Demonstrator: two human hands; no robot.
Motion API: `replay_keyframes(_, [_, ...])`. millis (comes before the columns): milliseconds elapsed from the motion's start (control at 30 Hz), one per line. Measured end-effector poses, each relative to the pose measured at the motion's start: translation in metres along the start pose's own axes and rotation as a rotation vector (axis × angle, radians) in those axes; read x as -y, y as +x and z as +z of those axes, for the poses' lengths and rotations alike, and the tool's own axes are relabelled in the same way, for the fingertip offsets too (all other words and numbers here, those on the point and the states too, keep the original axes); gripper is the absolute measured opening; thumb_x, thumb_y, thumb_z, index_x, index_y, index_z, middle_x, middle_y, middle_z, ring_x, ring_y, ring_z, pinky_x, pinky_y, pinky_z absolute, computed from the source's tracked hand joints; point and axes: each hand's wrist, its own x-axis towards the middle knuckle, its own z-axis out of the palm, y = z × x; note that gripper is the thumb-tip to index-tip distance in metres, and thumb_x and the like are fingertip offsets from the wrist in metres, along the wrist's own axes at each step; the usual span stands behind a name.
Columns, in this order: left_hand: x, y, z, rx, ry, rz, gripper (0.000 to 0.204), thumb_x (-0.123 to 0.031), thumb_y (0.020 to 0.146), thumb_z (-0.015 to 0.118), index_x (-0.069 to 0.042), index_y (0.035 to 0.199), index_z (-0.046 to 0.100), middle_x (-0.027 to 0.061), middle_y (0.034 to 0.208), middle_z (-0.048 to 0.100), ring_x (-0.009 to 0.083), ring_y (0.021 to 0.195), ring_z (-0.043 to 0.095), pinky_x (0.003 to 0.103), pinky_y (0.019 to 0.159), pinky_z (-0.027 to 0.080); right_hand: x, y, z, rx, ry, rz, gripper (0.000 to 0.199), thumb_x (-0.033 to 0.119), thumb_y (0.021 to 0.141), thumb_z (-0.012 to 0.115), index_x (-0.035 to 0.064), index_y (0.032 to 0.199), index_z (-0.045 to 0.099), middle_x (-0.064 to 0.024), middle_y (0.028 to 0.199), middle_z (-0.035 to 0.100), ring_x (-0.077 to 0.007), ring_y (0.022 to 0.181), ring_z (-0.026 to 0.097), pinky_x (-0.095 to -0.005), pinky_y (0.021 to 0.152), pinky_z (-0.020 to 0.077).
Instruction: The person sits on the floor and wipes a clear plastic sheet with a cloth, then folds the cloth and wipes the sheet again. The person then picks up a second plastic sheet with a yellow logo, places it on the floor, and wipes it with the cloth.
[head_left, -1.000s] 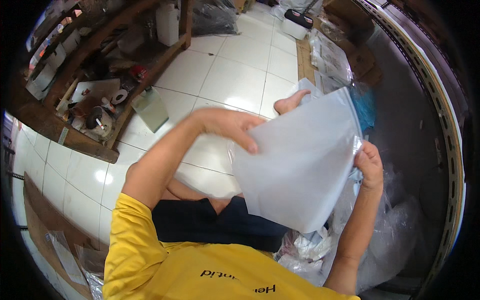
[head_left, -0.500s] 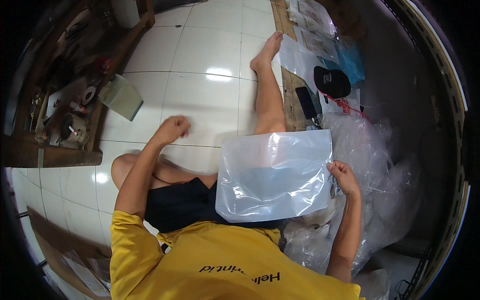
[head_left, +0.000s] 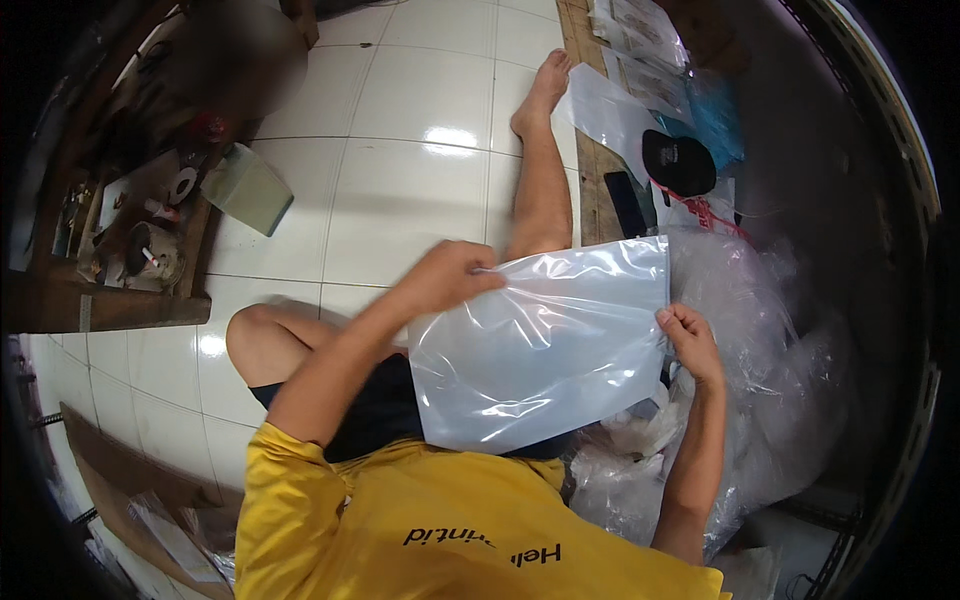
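A translucent white plastic bag (head_left: pixel 540 350) lies spread across my lap, shiny and creased. My left hand (head_left: pixel 458 275) pinches its far left corner, and creases fan out from that grip. At the right edge, the thumb and fingers of my right hand (head_left: pixel 690 340) are closed on the bag. Part of my right thigh and my dark shorts (head_left: pixel 375 420) are covered by the plastic.
Crumpled clear plastic (head_left: pixel 750 400) heaps up to my right. Beyond it, a black cap (head_left: pixel 678 163) and a phone (head_left: pixel 625 205) lie by a wooden board (head_left: pixel 598 165). Left, a translucent container (head_left: pixel 250 190) stands beside a wooden shelf (head_left: pixel 150 315) holding a tape roll (head_left: pixel 182 186).
My left hand has moved right from above the floor and taken hold of the bag's far left corner. The bag is now pulled and wrinkled there; my right hand keeps its grip.
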Motion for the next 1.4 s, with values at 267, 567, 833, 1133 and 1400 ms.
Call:
replay_keyframes(267, [-0.001, -0.069, -0.170, -0.596, -0.034, 0.071, 0.018, -0.024, 0.100, 0.061, -0.007, 0.098, 0.064, -0.0026, 0.087, 0.058, 0.0079, 0.081, 0.052, 0.024, 0.075, 0.043, 0.049, 0.010, -0.047, -0.469, -0.047, -0.420, 0.020, 0.017, 0.103, 0.059, 0.0070, 0.087, 0.067, 0.0071, 0.080, 0.054, -0.0035, 0.072, 0.045, -0.0240, 0.063, 0.0375])
replay_keyframes(567, [-0.130, -0.043, -0.071, -0.595, 0.067, 0.809, 0.053, -0.040, 0.103, 0.052, -0.004, 0.142, 0.051, 0.0195, 0.144, 0.053, 0.0309, 0.134, 0.051, 0.047, 0.114, 0.036, 0.145, -0.061, 0.009, -0.205, -0.950, -1.173, 0.028, 0.008, 0.074, 0.073, 0.0139, 0.101, 0.074, 0.0004, 0.070, 0.045, -0.0173, 0.061, 0.048, -0.0335, 0.052, 0.0357])
replay_keyframes(833, [-0.007, 0.003, 0.137, -0.097, 0.447, 0.679, 0.083, -0.047, 0.091, 0.065, 0.000, 0.153, 0.037, 0.0230, 0.162, 0.029, 0.0409, 0.152, 0.022, 0.060, 0.122, 0.013, 0.008, -0.088, 0.053, 0.010, -0.941, -0.835, 0.027, 0.007, 0.079, 0.070, 0.0114, 0.105, 0.071, -0.0029, 0.070, 0.044, -0.0211, 0.062, 0.053, -0.0363, 0.054, 0.0407])
replay_keyframes(1133, [0.124, 0.038, 0.061, -0.715, 0.162, -0.119, 0.058, -0.030, 0.107, 0.036, 0.012, 0.148, 0.038, 0.0334, 0.155, 0.034, 0.0445, 0.148, 0.028, 0.046, 0.123, 0.022, -0.026, -0.093, 0.008, -0.088, -1.055, -0.775, 0.026, 0.003, 0.076, 0.072, 0.0115, 0.101, 0.071, -0.0039, 0.068, 0.045, -0.0222, 0.061, 0.053, -0.0365, 0.053, 0.0418])
replay_keyframes(1400, [0.002, -0.001, 0.151, -0.135, 0.416, 0.732, 0.074, -0.044, 0.092, 0.062, 0.000, 0.149, 0.043, 0.0248, 0.159, 0.034, 0.0368, 0.152, 0.026, 0.053, 0.123, 0.018, -0.028, -0.082, 0.034, -0.035, -0.992, -0.756, 0.023, 0.003, 0.075, 0.074, 0.0080, 0.098, 0.071, -0.0052, 0.068, 0.046, -0.0229, 0.061, 0.054, -0.0380, 0.053, 0.0432])
